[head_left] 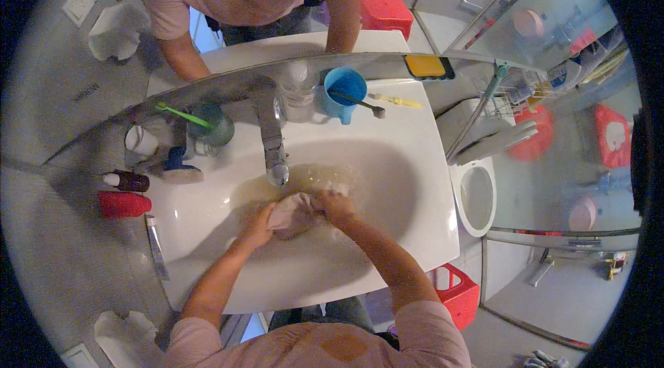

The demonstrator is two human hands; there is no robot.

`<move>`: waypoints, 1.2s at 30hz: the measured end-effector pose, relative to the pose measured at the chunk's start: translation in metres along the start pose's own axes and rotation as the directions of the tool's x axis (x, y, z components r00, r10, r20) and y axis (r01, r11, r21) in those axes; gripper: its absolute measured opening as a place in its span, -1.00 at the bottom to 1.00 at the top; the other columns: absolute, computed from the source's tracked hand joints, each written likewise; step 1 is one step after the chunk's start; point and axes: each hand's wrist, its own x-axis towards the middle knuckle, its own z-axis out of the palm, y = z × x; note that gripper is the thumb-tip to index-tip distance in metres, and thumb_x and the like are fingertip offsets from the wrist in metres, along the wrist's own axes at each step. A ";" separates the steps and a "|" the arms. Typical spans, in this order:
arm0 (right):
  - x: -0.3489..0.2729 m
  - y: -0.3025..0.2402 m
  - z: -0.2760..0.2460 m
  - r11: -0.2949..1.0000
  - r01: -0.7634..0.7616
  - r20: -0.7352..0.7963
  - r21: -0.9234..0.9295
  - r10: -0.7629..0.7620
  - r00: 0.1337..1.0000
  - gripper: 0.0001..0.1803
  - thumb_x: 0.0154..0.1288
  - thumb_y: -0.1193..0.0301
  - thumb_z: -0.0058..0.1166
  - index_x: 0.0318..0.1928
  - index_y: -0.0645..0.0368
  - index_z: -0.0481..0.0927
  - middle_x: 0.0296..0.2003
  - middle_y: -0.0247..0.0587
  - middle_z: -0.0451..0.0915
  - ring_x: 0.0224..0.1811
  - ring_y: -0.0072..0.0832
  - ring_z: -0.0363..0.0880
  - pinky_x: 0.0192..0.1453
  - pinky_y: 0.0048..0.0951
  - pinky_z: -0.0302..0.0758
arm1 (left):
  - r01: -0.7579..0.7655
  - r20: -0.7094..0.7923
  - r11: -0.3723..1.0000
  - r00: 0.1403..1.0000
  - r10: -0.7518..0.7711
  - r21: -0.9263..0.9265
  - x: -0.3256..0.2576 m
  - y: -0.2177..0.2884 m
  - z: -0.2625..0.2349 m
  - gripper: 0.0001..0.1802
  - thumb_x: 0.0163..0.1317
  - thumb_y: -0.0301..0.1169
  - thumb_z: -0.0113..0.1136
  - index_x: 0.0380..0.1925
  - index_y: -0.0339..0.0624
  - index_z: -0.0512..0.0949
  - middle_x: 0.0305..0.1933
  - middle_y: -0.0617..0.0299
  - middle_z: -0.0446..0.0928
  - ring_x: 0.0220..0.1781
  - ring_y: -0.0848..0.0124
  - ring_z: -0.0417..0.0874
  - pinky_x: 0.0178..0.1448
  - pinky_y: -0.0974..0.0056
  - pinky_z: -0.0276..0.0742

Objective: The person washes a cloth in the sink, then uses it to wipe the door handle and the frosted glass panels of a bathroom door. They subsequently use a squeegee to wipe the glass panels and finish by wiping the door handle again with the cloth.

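Note:
A pale pinkish cloth (294,214) is bunched between my two hands, low in the white sink basin (394,181). My left hand (258,227) grips its left side with closed fingers. On the other side, my right hand (336,207) is closed on the cloth's right end; its fingertips are partly hidden. Cloudy water with some bubbles lies around the cloth. The chrome faucet (277,171) stands just beyond my hands, its spout over the basin.
Behind the faucet are a clear jar (299,102), a blue mug (345,88) with a dark toothbrush, and a yellow toothbrush (398,100). A green cup (216,129), red bottle (124,205) and tube (156,247) line the left. Right stand a toilet (477,198) and red stool (460,295).

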 end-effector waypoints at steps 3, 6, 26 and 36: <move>-0.007 0.021 0.016 0.972 -0.196 -0.226 -0.127 0.164 0.960 -0.26 -0.03 0.28 0.07 0.19 0.03 0.08 0.02 -0.01 0.26 0.06 -0.05 0.26 -0.06 -0.23 0.42 | 0.343 0.160 0.938 0.924 -0.348 0.055 0.008 0.032 -0.077 -0.37 -0.21 -0.38 0.25 -0.02 -0.18 0.33 -0.09 -0.03 0.42 0.00 0.04 0.39 0.07 0.08 0.28; 0.012 0.006 0.062 0.977 -0.144 -0.226 -0.158 0.107 0.968 -0.25 -0.05 0.22 0.09 0.20 0.00 0.12 0.02 -0.05 0.27 0.06 -0.05 0.24 -0.06 -0.23 0.41 | 0.244 0.113 0.963 0.966 -0.231 -0.115 -0.006 -0.006 -0.032 -0.34 -0.19 -0.40 0.24 0.03 -0.19 0.29 -0.04 -0.05 0.40 0.03 0.08 0.40 0.09 0.14 0.29; -0.026 -0.142 0.017 0.838 0.509 -0.655 0.197 -0.274 0.704 -0.69 -0.02 0.35 -0.02 -0.20 0.13 0.47 -0.32 -0.06 0.45 -0.12 -0.16 0.40 -0.12 -0.15 0.39 | 0.395 0.352 0.091 0.885 -0.306 -0.914 0.026 0.050 -0.021 -0.47 0.14 -0.05 -0.07 -0.03 -0.21 0.29 -0.10 0.18 0.41 -0.08 0.38 0.43 -0.01 0.29 0.37; 0.009 -0.013 0.025 0.967 -0.165 -0.428 -0.192 0.069 0.901 -0.41 0.05 -0.01 -0.04 0.07 -0.03 0.29 0.08 0.02 0.22 0.02 -0.03 0.27 -0.15 -0.14 0.43 | 0.633 0.242 0.485 0.725 -0.644 -0.604 -0.001 -0.003 -0.050 -0.40 0.03 -0.18 0.08 0.02 -0.26 0.21 -0.02 0.04 0.35 -0.03 0.09 0.36 0.11 0.08 0.23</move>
